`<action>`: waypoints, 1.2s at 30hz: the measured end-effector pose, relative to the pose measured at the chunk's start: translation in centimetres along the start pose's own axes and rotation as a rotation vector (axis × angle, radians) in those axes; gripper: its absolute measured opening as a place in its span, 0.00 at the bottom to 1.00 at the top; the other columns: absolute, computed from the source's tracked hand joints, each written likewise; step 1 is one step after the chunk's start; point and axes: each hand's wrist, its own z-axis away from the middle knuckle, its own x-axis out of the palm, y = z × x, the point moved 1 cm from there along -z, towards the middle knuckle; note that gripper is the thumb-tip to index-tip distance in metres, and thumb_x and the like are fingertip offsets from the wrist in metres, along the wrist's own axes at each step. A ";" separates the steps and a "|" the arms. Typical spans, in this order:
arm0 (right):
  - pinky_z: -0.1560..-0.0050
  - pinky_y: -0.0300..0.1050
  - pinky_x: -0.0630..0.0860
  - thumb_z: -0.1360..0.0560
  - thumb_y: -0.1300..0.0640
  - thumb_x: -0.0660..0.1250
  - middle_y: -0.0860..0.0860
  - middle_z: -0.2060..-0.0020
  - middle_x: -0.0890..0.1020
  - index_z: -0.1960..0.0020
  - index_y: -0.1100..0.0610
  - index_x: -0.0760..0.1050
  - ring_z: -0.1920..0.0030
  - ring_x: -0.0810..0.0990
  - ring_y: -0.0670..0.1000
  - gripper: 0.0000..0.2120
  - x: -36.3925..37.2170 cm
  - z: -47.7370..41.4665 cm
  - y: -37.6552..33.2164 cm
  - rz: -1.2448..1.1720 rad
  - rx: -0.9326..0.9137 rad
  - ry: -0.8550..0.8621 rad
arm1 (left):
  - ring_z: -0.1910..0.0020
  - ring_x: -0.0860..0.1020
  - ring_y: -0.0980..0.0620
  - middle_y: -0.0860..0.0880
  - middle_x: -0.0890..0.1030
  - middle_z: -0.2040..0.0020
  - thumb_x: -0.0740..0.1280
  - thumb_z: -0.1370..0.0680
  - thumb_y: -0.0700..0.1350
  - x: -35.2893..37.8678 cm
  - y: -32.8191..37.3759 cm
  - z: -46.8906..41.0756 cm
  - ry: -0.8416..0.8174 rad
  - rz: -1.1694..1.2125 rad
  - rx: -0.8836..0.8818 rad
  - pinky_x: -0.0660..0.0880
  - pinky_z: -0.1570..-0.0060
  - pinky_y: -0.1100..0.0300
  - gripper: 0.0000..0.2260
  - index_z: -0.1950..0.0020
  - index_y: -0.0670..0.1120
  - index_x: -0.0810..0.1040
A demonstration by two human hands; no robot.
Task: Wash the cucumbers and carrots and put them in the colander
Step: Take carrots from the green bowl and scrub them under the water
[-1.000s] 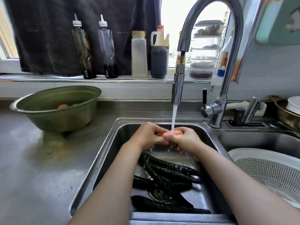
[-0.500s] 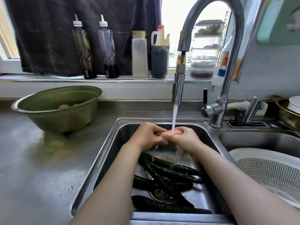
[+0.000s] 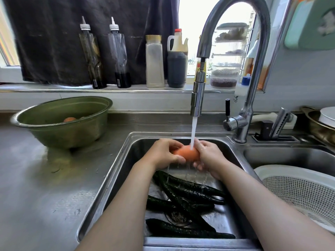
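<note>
Both hands hold an orange carrot [image 3: 187,153] under the running water over the left sink basin [image 3: 126,169]. My left hand [image 3: 164,153] grips its left end with curled fingers. My right hand [image 3: 208,156] wraps its right end. Water drips off onto several dark green cucumbers [image 3: 190,194] lying on the basin floor around the drain. The white colander [image 3: 297,189] sits in the right basin, at my right forearm. Another carrot [image 3: 69,119] lies in the green bowl [image 3: 59,134] on the left counter.
The tall curved tap [image 3: 253,73] stands behind the basins, its spout [image 3: 198,95] above my hands. Bottles and jars [image 3: 155,60] line the windowsill. A knife holder [image 3: 273,129] and a metal pan [image 3: 319,124] sit at the back right. The steel counter [image 3: 36,196] stretches to the left.
My hands have parted a little on the carrot, so more of its orange body shows between them. They stay under the water stream.
</note>
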 end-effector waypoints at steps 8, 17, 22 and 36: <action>0.75 0.38 0.67 0.18 0.59 0.66 0.60 0.55 0.77 0.30 0.56 0.73 0.72 0.73 0.47 0.16 0.0 0.4 -0.4 -0.189 0.026 -0.152 | 0.55 0.82 0.61 0.57 0.86 0.52 0.82 0.33 0.44 -0.4 -0.5 0.1 0.031 0.033 -0.001 0.79 0.48 0.61 0.23 0.40 0.53 0.85; 0.78 0.38 0.66 0.15 0.50 0.58 0.61 0.50 0.83 0.40 0.54 0.82 0.76 0.69 0.47 0.15 0.3 0.6 -0.7 -0.239 0.031 -0.075 | 0.53 0.82 0.58 0.57 0.84 0.51 0.84 0.38 0.46 0.2 0.0 0.2 -0.006 -0.005 -0.016 0.80 0.48 0.57 0.27 0.39 0.52 0.83; 0.74 0.36 0.71 0.16 0.62 0.60 0.59 0.47 0.79 0.35 0.55 0.78 0.72 0.70 0.45 0.14 -0.5 0.7 -1.0 -0.447 0.028 -0.319 | 0.50 0.85 0.51 0.51 0.86 0.49 0.82 0.34 0.44 0.0 -1.3 0.2 -0.059 0.242 -0.104 0.83 0.46 0.45 0.24 0.39 0.51 0.81; 0.76 0.43 0.76 0.15 0.46 0.59 0.62 0.59 0.81 0.38 0.52 0.73 0.72 0.79 0.54 0.12 0.9 1.8 -0.8 -0.066 0.012 -0.253 | 0.70 0.78 0.50 0.46 0.83 0.65 0.53 0.15 0.60 1.3 0.5 1.0 -0.231 0.394 -0.262 0.77 0.69 0.61 0.22 0.45 0.45 0.79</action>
